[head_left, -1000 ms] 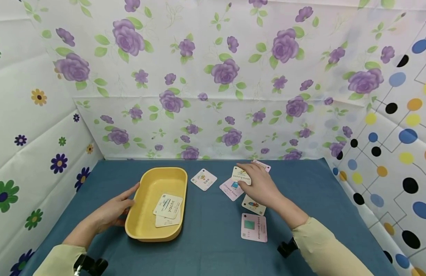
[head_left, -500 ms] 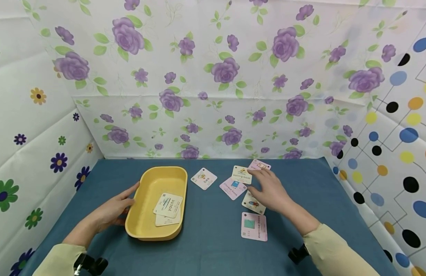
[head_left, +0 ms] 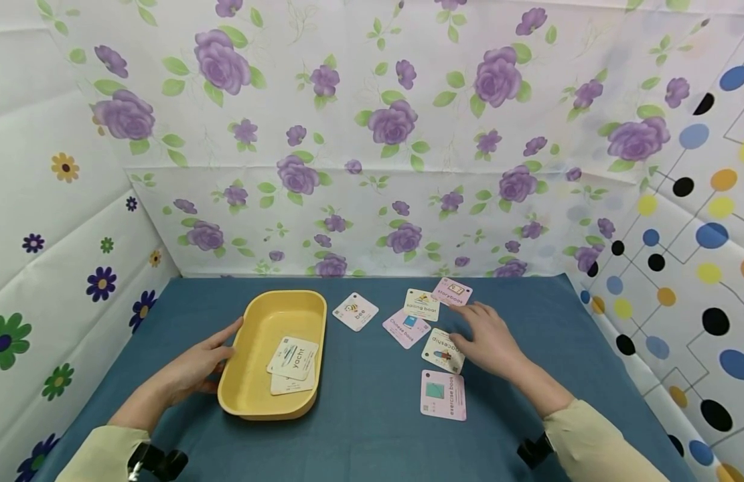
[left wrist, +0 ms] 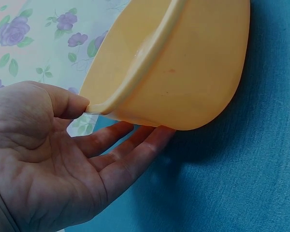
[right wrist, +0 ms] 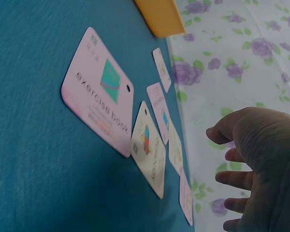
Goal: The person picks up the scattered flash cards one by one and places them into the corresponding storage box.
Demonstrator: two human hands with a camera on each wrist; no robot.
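My left hand (head_left: 193,375) holds the left side of a yellow plastic tray (head_left: 242,361). In the left wrist view the thumb is on the rim and the fingers lie against the outer wall. Inside the tray is a "yacht" card (head_left: 296,359) atop another white card (head_left: 293,385). My right hand (head_left: 489,341) has nothing in it, its fingers loosely bent, just right of a spaceship card (head_left: 442,351) and below the pink "storybook" card (head_left: 452,292). A "sailing boat" card (head_left: 422,304) and a "Chinese book" card (head_left: 406,329) overlap beside them.
A "bee" card (head_left: 355,312) lies between the tray and the group. Nearer me is a pink "exercise book" card (head_left: 443,395). Blue cloth (head_left: 372,428) covers the table, with a floral sheet (head_left: 359,221) hanging behind and patterned sheets at both sides.
My right hand has drawn back to the right from the sailing boat card, uncovering the storybook card and more of the spaceship card. The left hand and tray stay put.
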